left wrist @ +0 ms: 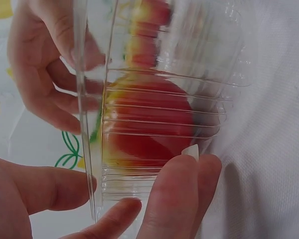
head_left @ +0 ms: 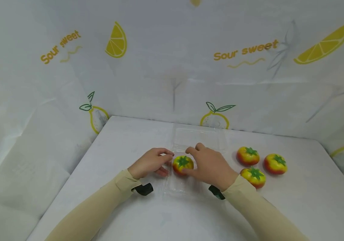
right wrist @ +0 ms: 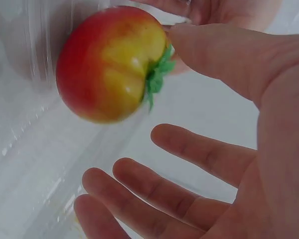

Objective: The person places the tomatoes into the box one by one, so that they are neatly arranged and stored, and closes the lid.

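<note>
A red-and-yellow tomato with green leaves on top sits in the left part of a clear plastic clamshell box. The box's lid lies folded back toward the wall. At the box's left side is my left hand; in the left wrist view its fingertips are right at the ribbed outer wall. My right hand is over the box with fingers spread. Its thumb overlaps the tomato's edge in the right wrist view, while the other fingers stand apart from the fruit.
Three more tomatoes stand on the white table to the right of the box: one at the back, one farther right, one in front beside my right forearm. A white lemon-print sheet rises behind.
</note>
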`<move>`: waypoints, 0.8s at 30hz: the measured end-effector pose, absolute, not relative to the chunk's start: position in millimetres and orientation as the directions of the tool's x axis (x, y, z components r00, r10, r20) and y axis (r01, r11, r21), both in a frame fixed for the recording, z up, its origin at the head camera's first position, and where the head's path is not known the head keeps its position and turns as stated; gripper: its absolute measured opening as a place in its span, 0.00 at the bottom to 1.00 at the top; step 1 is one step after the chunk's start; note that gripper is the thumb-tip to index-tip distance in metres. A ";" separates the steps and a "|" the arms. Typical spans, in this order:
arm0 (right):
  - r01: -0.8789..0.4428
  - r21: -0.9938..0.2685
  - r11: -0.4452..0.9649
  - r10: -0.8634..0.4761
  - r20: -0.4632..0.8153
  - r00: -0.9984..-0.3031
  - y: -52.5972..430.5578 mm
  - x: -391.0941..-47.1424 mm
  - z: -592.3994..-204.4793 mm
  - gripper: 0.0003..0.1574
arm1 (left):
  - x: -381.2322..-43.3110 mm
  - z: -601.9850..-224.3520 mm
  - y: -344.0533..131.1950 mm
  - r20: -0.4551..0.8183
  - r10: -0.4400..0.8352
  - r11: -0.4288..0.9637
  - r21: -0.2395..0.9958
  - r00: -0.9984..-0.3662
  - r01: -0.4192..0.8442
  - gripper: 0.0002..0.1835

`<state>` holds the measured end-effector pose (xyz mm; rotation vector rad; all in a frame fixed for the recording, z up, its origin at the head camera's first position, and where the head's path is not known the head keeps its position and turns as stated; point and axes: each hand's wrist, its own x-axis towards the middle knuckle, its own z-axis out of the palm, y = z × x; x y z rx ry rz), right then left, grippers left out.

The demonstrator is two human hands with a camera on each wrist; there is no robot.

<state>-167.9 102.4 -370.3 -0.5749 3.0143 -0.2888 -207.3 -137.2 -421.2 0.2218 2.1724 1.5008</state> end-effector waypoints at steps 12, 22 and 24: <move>-0.257 -0.290 0.922 -0.234 0.115 -0.966 185.8 -156.5 -346.3 0.37 | -205.9 -423.6 -135.1 -0.299 0.393 0.371 0.917 -0.870 -0.148 0.22; -0.118 -0.344 0.931 -0.064 0.165 -0.984 278.5 -149.9 -349.7 0.41 | -209.3 -424.8 -134.5 -0.320 0.384 0.370 0.913 -0.866 -0.173 0.22; -0.088 -0.353 0.931 -0.033 0.161 -0.986 294.5 -148.9 -353.4 0.42 | -209.1 -424.4 -134.1 -0.323 0.382 0.373 0.911 -0.866 -0.175 0.22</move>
